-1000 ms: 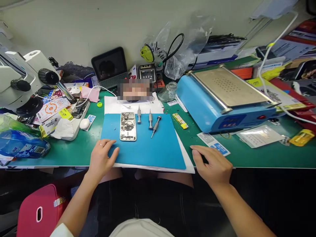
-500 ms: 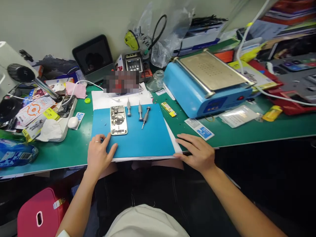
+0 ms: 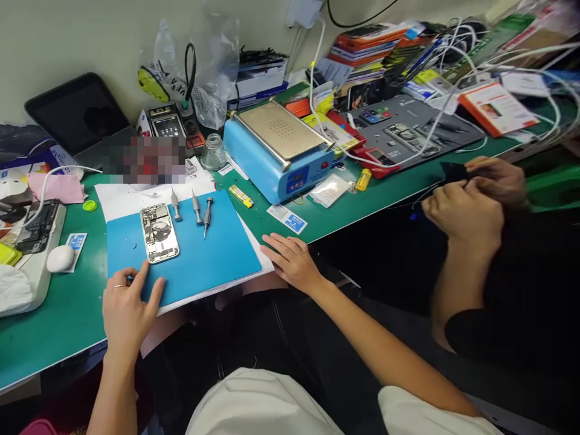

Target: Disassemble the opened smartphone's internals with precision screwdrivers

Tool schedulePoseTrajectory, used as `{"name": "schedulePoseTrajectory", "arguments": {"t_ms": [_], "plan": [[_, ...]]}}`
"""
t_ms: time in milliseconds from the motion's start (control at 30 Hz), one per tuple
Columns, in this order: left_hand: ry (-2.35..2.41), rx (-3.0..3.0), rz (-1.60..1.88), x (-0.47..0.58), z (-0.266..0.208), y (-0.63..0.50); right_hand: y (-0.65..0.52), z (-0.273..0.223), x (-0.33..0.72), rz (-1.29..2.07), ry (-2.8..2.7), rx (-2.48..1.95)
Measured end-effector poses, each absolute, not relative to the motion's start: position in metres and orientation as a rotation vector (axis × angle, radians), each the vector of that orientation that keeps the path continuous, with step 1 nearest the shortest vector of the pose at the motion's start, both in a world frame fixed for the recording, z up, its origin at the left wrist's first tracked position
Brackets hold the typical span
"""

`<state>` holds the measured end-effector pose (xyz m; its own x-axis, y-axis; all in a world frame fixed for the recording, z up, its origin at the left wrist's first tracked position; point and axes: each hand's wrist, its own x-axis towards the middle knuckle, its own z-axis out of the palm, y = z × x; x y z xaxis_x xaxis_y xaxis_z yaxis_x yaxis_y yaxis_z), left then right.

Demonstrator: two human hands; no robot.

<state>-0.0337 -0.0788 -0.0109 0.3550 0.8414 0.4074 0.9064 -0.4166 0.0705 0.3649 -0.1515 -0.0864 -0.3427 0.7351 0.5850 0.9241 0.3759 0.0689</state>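
My left hand (image 3: 129, 305) rests with fingers apart on the left front part of a blue mat (image 3: 212, 254). Its index fingertip is at the lower left corner of an opened phone (image 3: 159, 234), whose inner parts lie bare. Beyond the phone's right side lie three small screwdrivers: one grey screwdriver (image 3: 175, 204), a second screwdriver (image 3: 196, 208) and a darker screwdriver (image 3: 207, 217). My right hand (image 3: 292, 260), fingers stretched out, lies at the mat's right front corner, over the white paper (image 3: 256, 238) under it. Neither hand holds anything.
Right of the mat stands a blue heating machine (image 3: 276, 157) with a metal plate. A glass jar (image 3: 214, 152) and a yellow packet (image 3: 241, 196) are nearby. At the right, another person's hands (image 3: 471, 196) hold a dark object. A white earbud case (image 3: 60, 258) sits left.
The view has turned right, bringing another person's hands and more of the bench into sight. My hands keep about the same places at the mat, and the phone and screwdrivers lie as before.
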Motion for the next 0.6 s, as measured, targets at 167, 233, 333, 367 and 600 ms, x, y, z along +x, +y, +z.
{"name": "schedulePoseTrajectory", "arguments": {"t_ms": [167, 233, 333, 367, 600], "plan": [[-1.621, -2.464, -0.576, -0.036, -0.012, -0.079, -0.159, -0.065, 0.372, -0.221, -2.244, -1.384], [-1.63, -2.481, -0.557, -0.036, -0.012, -0.083, -0.158, -0.058, 0.395, -0.236, -2.084, -1.349], [-1.676, -2.513, -0.52, -0.035, -0.011, -0.09, -0.138, -0.06, 0.454, -0.456, -1.702, -1.653], [-1.7, -2.521, -0.513, -0.034, -0.01, -0.092, -0.127, -0.065, 0.476, -0.511, -1.631, -1.772], [-1.794, -2.482, -0.497, -0.03, -0.008, -0.101, -0.086, -0.11, 0.561, -0.358, -1.768, -2.066]]}}
